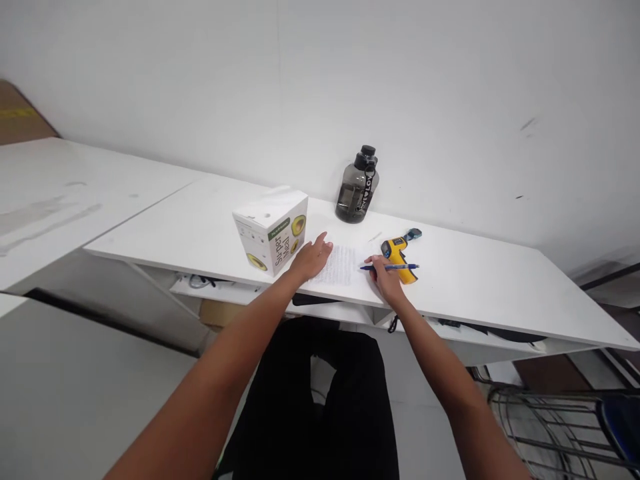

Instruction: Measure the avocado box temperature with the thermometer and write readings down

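Observation:
A sheet of paper (345,265) covered in lines of writing lies on the white desk in front of me. My left hand (313,259) rests flat on its left side with the fingers stretched out. At the right side of the sheet, my right hand (384,279) grips a blue pen (400,267), its tip pointing left. Just beyond that hand lies a yellow infrared thermometer gun (396,252). A white carton (273,233) with avocado pictures stands left of my left hand. The writing is too small to read.
A dark, see-through water bottle (357,187) stands at the back against the wall. A shelf under the desk (500,280) holds cables and dark items. A metal wire rack (560,427) is at the lower right. Another table (50,180) adjoins on the left.

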`<state>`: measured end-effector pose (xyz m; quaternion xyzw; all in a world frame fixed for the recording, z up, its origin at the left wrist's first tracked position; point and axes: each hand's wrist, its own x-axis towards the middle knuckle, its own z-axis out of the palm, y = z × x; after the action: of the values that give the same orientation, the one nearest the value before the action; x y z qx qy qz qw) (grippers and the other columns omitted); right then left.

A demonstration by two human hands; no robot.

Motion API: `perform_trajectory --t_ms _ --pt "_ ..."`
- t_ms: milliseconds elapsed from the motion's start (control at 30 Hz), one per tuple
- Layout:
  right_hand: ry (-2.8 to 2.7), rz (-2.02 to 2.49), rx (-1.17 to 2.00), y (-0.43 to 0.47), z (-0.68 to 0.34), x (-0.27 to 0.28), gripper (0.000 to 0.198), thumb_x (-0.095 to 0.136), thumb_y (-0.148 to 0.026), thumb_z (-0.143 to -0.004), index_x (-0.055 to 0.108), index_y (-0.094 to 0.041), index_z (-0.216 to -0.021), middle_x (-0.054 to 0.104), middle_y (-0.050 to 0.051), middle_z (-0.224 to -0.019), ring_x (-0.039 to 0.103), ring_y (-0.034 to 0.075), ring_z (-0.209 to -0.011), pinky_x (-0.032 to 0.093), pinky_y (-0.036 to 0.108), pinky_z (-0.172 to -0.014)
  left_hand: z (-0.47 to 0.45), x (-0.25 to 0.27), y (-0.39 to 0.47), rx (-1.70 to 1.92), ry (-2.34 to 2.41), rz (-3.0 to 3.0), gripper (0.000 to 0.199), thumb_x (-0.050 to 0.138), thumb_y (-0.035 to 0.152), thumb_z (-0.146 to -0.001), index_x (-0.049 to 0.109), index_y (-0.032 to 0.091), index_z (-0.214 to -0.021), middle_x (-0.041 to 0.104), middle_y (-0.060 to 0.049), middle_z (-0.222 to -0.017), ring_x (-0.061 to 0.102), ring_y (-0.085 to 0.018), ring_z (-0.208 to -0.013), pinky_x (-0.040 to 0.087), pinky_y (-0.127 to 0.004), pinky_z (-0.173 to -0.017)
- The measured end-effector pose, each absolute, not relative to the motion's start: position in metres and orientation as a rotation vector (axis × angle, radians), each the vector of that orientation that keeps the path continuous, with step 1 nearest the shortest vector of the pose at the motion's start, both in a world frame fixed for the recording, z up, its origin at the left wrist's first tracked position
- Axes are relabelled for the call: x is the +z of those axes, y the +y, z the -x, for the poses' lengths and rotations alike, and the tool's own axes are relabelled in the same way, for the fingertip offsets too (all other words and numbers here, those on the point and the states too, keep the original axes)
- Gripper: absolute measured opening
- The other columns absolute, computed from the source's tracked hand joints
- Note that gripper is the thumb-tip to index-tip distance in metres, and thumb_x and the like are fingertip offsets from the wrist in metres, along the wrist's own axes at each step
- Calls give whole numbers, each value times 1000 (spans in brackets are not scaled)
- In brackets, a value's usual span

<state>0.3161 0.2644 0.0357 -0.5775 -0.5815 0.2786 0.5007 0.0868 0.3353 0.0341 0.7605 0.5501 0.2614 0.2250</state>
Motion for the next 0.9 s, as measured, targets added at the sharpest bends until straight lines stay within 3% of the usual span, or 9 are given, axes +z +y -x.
perform_trajectory --t_ms 133,300,900 --pt "-1481 1400 680 264 -309 35 35 52 -54 -91 60 -24 -73 55 -3 -61 59 19 -69 47 32 -75 -86 30 336 705 1417 -2099 69 30 54 -100 24 22 -161 56 -3 -152 41 -26 -149 29 -44 -122" --pt "-1594 1467 689 264 -308 39 43 55 -55 -90 53 -24 -60 57 -2 -62 58 19 -73 46 33 -79 -86 24 339 699 1436 -2150 68 45 52 -95 33 25 -157 57 -2 -151 40 -26 -149 23 -42 -125" --pt "-1563 1456 655 266 -308 38 42 55 -53 -88 51 -24 -57 54 -2 -57 55 19 -68 46 33 -76 -87 29 335 762 1409 -2118 59 45 52 -96 46 23 -147 61 -3 -148 50 -23 -143 21 -40 -127"
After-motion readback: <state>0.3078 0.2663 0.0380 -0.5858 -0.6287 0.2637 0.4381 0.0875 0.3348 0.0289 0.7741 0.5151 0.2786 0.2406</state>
